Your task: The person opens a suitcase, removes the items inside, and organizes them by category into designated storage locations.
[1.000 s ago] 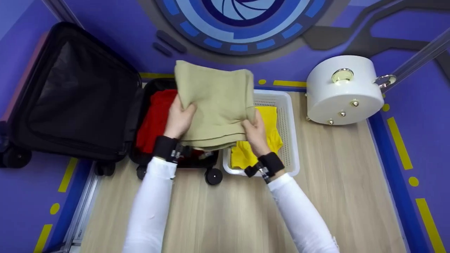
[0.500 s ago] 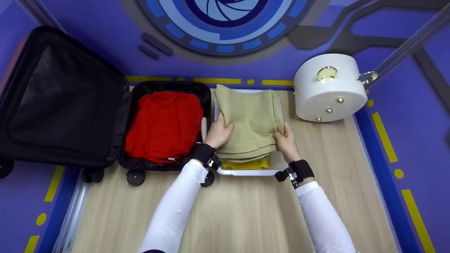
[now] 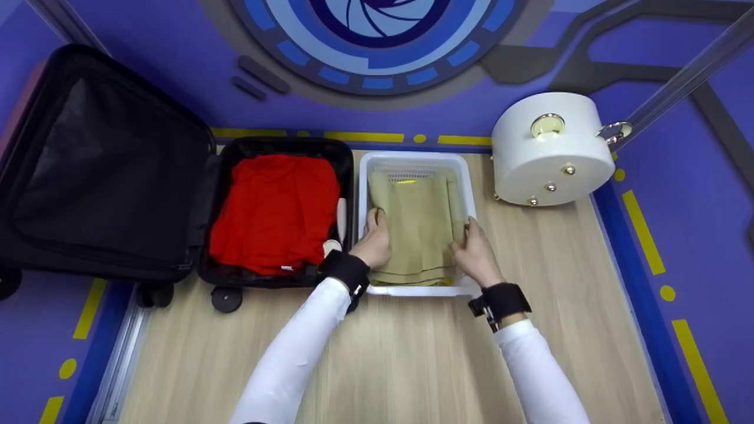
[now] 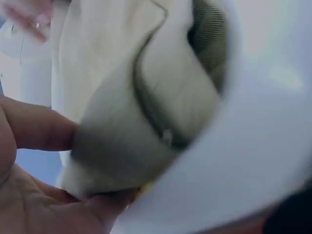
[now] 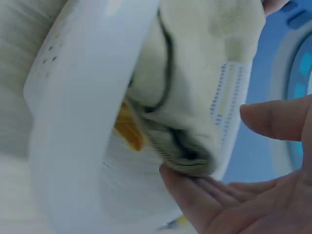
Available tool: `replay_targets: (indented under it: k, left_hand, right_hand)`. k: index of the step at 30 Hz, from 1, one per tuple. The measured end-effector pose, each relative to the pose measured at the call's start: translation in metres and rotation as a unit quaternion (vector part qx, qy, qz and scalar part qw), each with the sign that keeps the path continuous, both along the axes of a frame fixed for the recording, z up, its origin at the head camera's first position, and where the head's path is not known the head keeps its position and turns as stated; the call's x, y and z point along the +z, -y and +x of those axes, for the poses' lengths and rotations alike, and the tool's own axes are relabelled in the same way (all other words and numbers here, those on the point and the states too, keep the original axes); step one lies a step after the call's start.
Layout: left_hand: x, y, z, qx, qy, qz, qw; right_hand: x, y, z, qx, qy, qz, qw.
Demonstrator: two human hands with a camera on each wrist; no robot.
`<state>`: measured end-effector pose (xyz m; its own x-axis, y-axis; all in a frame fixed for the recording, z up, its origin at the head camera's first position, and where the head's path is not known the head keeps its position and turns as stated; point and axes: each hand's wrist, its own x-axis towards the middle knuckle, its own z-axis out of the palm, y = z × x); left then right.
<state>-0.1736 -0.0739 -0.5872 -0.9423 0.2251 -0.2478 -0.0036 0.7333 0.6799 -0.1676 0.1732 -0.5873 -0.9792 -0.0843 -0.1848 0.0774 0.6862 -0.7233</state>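
A folded khaki garment lies in the white plastic basket, over something yellow that shows at its edges. My left hand is at the garment's left side, inside the basket rim. In the left wrist view, its thumb presses the top of the fold while the other fingers sit beneath, pinching it. At the opposite side is my right hand. The right wrist view shows its thumb spread away from the cloth and its fingertips touching the underside of the folded edge.
Left of the basket stands an open black suitcase with a red garment inside. Its raised lid leans left. A white drum-shaped case with metal knobs stands at the right, near the wall.
Both hands have carried the khaki garment rightward from over the suitcase and down into the basket. The right thumb is now off the cloth. The red garment has come into full view.
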Motion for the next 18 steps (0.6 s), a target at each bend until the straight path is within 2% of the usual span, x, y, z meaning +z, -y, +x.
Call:
replay_targets:
  k: [2, 4, 5, 7, 9, 12, 18]
  left_hand:
    - [0.001, -0.001, 0.009, -0.024, -0.029, -0.041, 0.9985]
    - [0.001, -0.002, 0.015, -0.057, -0.066, -0.107, 0.9905]
    - [0.002, -0.003, 0.017, -0.073, -0.078, -0.147, 0.9834]
    - [0.002, -0.005, 0.017, -0.103, -0.103, -0.229, 0.9625]
    - [0.001, -0.007, 0.014, -0.129, -0.096, -0.292, 0.9429]
    - [-0.003, -0.008, 0.008, -0.163, -0.062, -0.354, 0.9189]
    - [-0.016, -0.011, -0.003, -0.232, 0.0, -0.42, 0.8775]
  right_hand:
    - [0.002, 0.003, 0.01, 0.016, -0.025, 0.018, 0.999]
    - [0.003, 0.007, 0.017, 0.046, -0.039, 0.042, 0.997]
    - [0.003, 0.009, 0.019, 0.064, -0.037, 0.054, 0.996]
    - [0.003, 0.011, 0.018, 0.101, -0.006, 0.078, 0.992]
    - [0.004, 0.014, 0.014, 0.13, 0.038, 0.098, 0.986]
    - [0.003, 0.017, 0.004, 0.163, 0.102, 0.113, 0.975]
    - [-0.006, 0.02, -0.009, 0.204, 0.154, 0.148, 0.955]
